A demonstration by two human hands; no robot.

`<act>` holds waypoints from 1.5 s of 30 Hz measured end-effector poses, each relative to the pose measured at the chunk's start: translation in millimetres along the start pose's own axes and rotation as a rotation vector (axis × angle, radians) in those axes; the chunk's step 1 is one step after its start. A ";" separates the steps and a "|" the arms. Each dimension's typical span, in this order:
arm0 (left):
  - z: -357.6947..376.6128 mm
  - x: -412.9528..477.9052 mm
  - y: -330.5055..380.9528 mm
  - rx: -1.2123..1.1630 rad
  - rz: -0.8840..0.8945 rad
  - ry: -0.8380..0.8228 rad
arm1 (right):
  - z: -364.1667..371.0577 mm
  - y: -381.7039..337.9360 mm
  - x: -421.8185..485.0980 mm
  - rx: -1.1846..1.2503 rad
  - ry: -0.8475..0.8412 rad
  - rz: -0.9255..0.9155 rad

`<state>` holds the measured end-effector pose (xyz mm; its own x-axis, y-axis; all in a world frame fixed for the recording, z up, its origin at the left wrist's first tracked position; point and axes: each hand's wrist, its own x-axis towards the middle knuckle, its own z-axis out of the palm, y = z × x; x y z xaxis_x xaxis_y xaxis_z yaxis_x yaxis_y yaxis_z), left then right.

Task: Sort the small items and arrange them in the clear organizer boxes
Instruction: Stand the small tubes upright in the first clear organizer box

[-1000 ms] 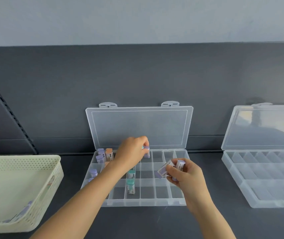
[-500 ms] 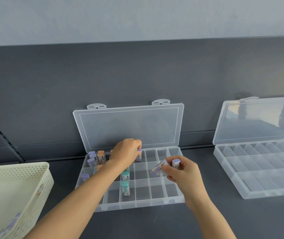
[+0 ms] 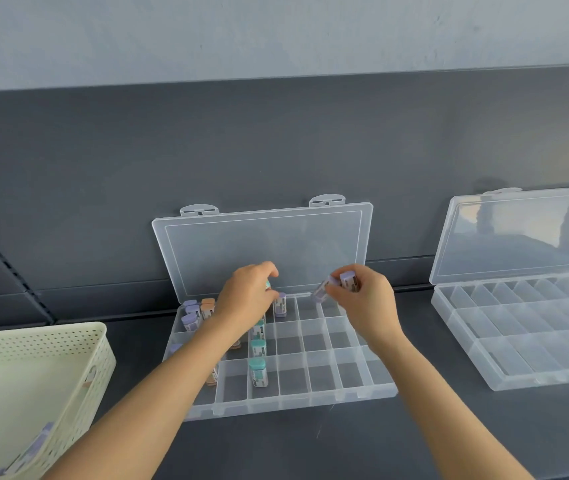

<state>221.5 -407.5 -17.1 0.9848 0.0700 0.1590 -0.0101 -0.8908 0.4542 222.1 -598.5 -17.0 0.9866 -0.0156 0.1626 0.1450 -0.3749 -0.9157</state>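
Over the back row of the open organizer box [image 3: 345,393], a teal-capped item [image 3: 268,284] is gripped in the curled left hand [image 3: 246,301], and two purple-capped items [image 3: 347,282] are pinched by the right hand [image 3: 368,306] above its back right cells. Each is best lowered upright into one cell, grouped by cap colour like the teal column [image 3: 258,370] mid-box. Labels are carried, but no writing can be read

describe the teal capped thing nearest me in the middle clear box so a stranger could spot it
Start at the clear plastic organizer box with its lid raised, right of the cream perforated basket. Left of its middle, the small teal-capped, white-labelled item stands frontmost in a column. Its two teal-capped neighbours stand directly behind it, and nothing stands in front.
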 end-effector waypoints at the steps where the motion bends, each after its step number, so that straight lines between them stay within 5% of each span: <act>1: -2.4 -2.2 0.7 -0.031 -0.029 0.001 | 3.8 -0.6 5.4 -0.038 -0.015 -0.023; 13: -14.3 -13.8 -7.5 -0.319 -0.264 -0.115 | 36.1 10.0 45.9 -0.630 -0.210 -0.169; 21: -16.7 -21.5 -9.0 -0.294 -0.197 -0.047 | 44.8 16.6 44.3 -0.774 -0.315 -0.166; 30: -14.1 -22.7 -14.7 -0.351 -0.159 0.057 | 37.8 21.1 47.9 -0.567 -0.301 -0.159; 37: -12.0 -20.5 -13.5 -0.391 -0.086 0.044 | 12.1 22.0 52.1 -0.314 -0.228 0.052; 45: -9.1 -19.6 -3.6 -0.407 -0.037 0.066 | -7.3 24.4 51.1 -0.352 -0.208 -0.127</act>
<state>200.7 -401.6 -13.8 0.9727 0.1387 0.1859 -0.0559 -0.6375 0.7684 275.6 -615.2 -28.3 0.9619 0.2251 0.1554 0.2676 -0.6561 -0.7056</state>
